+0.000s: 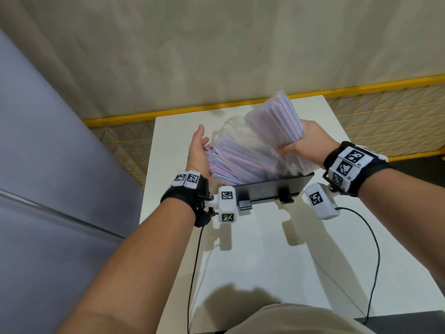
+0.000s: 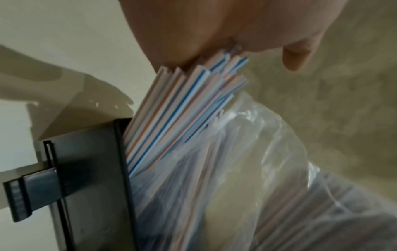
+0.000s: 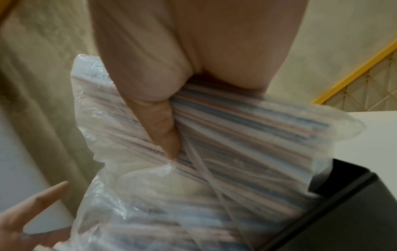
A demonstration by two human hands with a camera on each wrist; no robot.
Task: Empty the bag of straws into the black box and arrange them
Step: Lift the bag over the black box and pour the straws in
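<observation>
Over the black box [image 1: 272, 188], the right hand [image 1: 310, 143] is clenching the clear bag's [image 1: 269, 131] raised far end; the left hand [image 1: 198, 150], fingers spread, is bracing the sliding striped straws [image 1: 224, 167]. Light, slippery, loose: judged best squeezed mid-bundle.

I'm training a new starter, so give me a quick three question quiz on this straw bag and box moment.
1. True or false: the right hand grips the raised end of the bag.
2. Which hand has straight fingers against the bare straw ends? A. left B. right
3. Fill in: the straws slant down into the black ____.

Key
1. True.
2. A, the left hand.
3. box, which stands on the white table.
</observation>
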